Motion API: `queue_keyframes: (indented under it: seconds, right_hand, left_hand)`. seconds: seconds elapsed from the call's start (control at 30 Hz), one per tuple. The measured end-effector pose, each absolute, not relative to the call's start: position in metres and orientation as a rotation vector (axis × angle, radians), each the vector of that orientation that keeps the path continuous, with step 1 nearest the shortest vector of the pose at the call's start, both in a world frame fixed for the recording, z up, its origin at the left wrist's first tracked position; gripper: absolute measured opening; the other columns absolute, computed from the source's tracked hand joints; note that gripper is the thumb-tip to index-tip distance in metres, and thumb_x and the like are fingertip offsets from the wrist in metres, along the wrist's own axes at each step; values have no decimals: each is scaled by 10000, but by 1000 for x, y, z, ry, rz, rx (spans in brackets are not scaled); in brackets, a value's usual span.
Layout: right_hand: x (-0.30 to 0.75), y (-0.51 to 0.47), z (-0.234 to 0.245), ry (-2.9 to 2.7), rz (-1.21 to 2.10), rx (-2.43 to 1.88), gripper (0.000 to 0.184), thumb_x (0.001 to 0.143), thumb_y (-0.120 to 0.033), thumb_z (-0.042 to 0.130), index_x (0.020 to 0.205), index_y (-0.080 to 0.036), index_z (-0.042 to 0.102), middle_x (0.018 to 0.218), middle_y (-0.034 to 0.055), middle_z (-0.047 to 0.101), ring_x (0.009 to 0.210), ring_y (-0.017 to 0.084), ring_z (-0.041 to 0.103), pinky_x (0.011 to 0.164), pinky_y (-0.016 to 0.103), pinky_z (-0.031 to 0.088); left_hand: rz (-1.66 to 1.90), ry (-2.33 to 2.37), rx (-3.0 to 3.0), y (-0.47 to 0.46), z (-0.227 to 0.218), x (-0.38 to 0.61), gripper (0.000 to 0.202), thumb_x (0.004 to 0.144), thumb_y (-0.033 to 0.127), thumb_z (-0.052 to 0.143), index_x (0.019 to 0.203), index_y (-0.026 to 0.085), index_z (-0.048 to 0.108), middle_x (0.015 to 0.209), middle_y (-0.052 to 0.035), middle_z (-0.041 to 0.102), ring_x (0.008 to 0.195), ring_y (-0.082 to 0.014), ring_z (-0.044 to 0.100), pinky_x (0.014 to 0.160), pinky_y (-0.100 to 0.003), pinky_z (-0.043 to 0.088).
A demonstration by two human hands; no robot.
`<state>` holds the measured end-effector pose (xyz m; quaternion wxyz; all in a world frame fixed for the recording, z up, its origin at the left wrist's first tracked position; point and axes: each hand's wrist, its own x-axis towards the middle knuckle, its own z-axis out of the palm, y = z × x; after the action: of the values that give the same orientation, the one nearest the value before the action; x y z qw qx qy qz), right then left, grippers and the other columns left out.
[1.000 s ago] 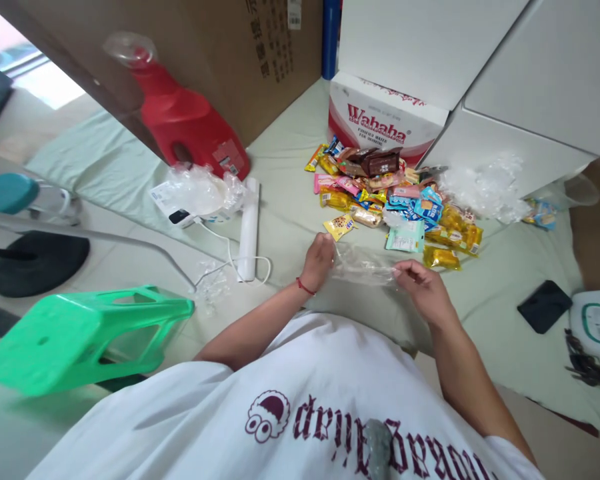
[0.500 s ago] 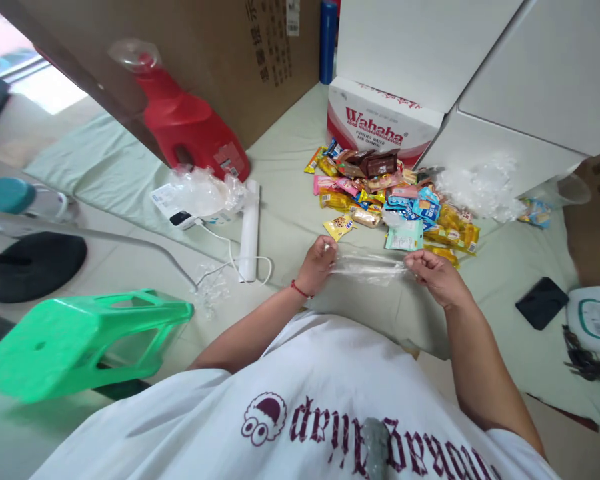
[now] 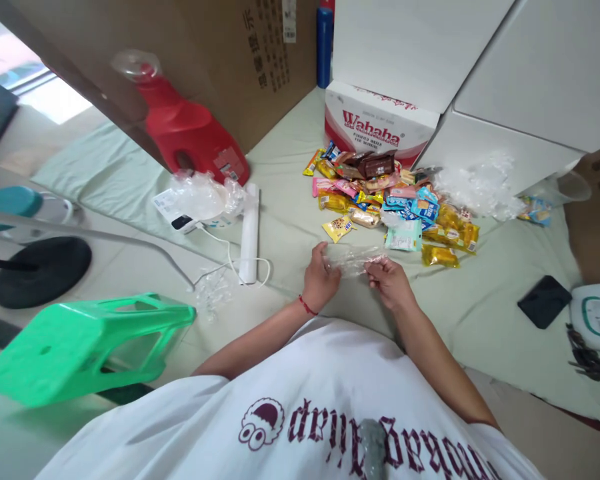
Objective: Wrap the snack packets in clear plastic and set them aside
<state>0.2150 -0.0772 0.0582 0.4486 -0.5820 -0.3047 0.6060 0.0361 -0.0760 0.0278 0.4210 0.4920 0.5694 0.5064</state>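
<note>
A single head-worn view looks forward and down over the shirt (image 3: 300, 373) at nearby hands (image 3: 321, 281)

Lived-in room, apparently a home, pale green sheet (image 3: 290, 207) across the middle, wrapped snacks (image 3: 425, 205) right of centre, green plastic stool (image 3: 73, 333) at lower left, red jug (image 3: 193, 133) upper left

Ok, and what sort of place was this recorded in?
Most likely a room in a home, perhaps a storage corner; I can't tell for sure. A green stool, a big cardboard box and wrapped snacks heaped on a pale cloth point that way.
</note>
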Motion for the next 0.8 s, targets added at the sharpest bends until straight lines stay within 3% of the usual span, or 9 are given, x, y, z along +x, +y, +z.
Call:
queue_keyframes:
  seconds: [0.1, 0.17, 0.2, 0.27, 0.33, 0.4, 0.63, 0.73, 0.8]
  right_hand:
    - [214, -76, 61, -996, 1433, -1448, 353, 620, -468, 859, 770, -196, 691, 585, -55, 546, 512, 88, 438, 427, 199, 398]
    - [216, -79, 63, -1159, 1434, -1449, 309, 675, -469, 818, 778, -200, 705, 570, -60, 521, 516, 98, 438, 436, 213, 417]
    - [217, -80, 64, -1214, 1441, -1446, 300, 694, -471, 807, 784, -201, 710, 573, -59, 517, 523, 102, 444, 443, 218, 425]
    - [223, -84, 67, -1254, 1438, -1445, 300, 715, -473, 802, 805, -199, 718, 600, -52, 535, 543, 108, 462, 457, 221, 434]
    - [231, -88, 69, -1194, 1403, -1447, 314, 719, -478, 814, 811, -196, 713, 633, -42, 564, 560, 107, 475, 475, 220, 437]
    - [241, -94, 70, -1062, 1369, -1457, 348, 703, -497, 837, 806, -196, 697, 655, -34, 592, 557, 102, 472, 481, 218, 423]
    - [272, -134, 56, -701, 1476, -1516, 450, 589, -521, 919, 776, -191, 676, 676, -24, 597, 523, 80, 417, 452, 206, 327]
    - [286, -150, 53, -724, 1450, -1591, 460, 652, -595, 865, 779, -202, 663, 674, -14, 578, 525, 98, 400, 437, 220, 296]
    - [291, -154, 58, -892, 1145, -1740, 449, 758, -647, 767, 822, -210, 685, 726, 19, 607, 595, 143, 474, 505, 264, 394]
  left_hand:
    - [1259, 1558, 1447, -69, 35, 37, 760, 593, 154, 770, 1326, 204, 577, 1200, -130, 609, 1218, -366, 510, 1090, -488, 372]
    - [1196, 1506, 1595, -63, 41, 40, 762, 593, 146, 769, 1330, 215, 588, 1369, -164, 566, 1381, -410, 405, 1143, -516, 311]
    - [1165, 1463, 1625, -58, 42, 41, 690, 611, 148, 771, 1281, 226, 627, 1348, -156, 591, 1375, -404, 421, 1125, -498, 327]
    - [1104, 1392, 1583, -47, 42, 43, 373, 684, 178, 762, 1050, 235, 714, 1086, -113, 683, 1173, -345, 566, 1002, -419, 403]
    - [1085, 1381, 1447, -36, 37, 42, 28, 786, 224, 712, 809, 229, 697, 769, -45, 633, 851, -248, 595, 828, -335, 425]
    - [1164, 1417, 1273, -27, 30, 39, 134, 864, 256, 658, 735, 225, 642, 643, 5, 545, 682, -185, 517, 707, -283, 392]
    - [1385, 1345, 762, -24, 14, 43, 279, 966, 419, 613, 812, 245, 458, 597, 81, 407, 504, -107, 382, 498, -221, 319]
    - [1408, 1333, 561, -24, 18, 47, 319, 970, 453, 600, 813, 244, 416, 610, 84, 364, 488, -91, 330, 445, -204, 267]
    - [1433, 1302, 536, -25, 24, 50, 347, 965, 490, 610, 819, 246, 411, 623, 80, 351, 495, -89, 315, 433, -204, 257]
